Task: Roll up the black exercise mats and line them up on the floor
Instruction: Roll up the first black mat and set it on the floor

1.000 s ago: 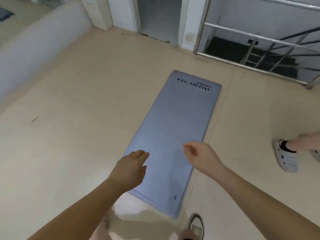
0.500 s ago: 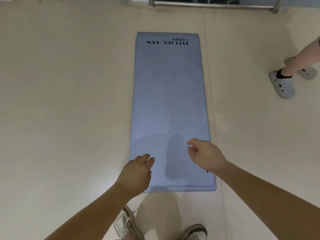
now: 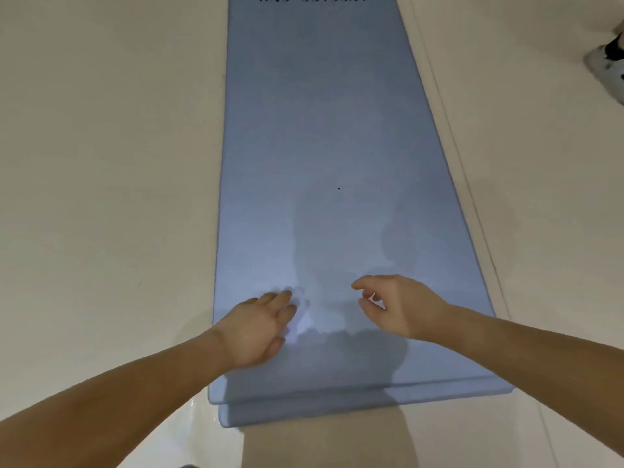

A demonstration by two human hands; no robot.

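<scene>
- mat (image 3: 320, 146) lies flat on the floor (image 3: 101, 163), running 6 to 12 o'clock, zero rolling done
- left grip (image 3: 256, 329) fingers straight, right grip (image 3: 395, 305) loosely curled, both empty over the near end
- rolling and lining up all still to do, I reckon

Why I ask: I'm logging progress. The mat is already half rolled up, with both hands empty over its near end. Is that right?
No. The head view shows the mat lying fully flat, with no part rolled. The rest stands: the left hand and the right hand are empty over its near end.
</scene>
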